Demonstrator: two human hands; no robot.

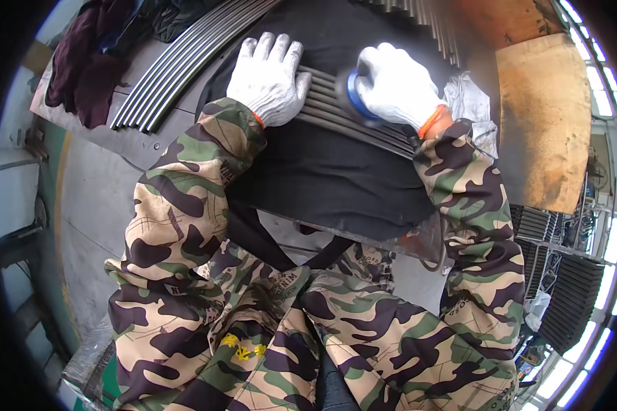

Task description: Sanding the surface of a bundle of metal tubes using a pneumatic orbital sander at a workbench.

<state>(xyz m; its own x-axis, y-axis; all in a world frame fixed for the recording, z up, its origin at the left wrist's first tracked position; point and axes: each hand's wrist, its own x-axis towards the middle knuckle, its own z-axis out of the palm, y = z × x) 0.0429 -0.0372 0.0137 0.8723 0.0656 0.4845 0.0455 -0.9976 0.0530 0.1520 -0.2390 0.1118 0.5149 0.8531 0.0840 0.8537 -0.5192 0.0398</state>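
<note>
A row of several grey metal rods (329, 109) lies side by side on a black cloth (315, 171). My left hand (267, 81), in a white knitted glove with an orange cuff, rests flat over the rods' left ends, its fingers stretched out. Over the right part of the rods is my right hand (399, 83), gloved the same way, with its fingers curled round a blue round-edged tool (355, 94). That tool touches or nearly touches the rods; its underside is hidden and its exact kind cannot be made out.
More shiny rods (185, 61) lie in a row at the far left, others (428, 24) at the far right. Dark clothing (92, 75) is heaped at the left table edge. A white rag (467, 103) sits beside my right wrist, near a stained brown board (545, 123).
</note>
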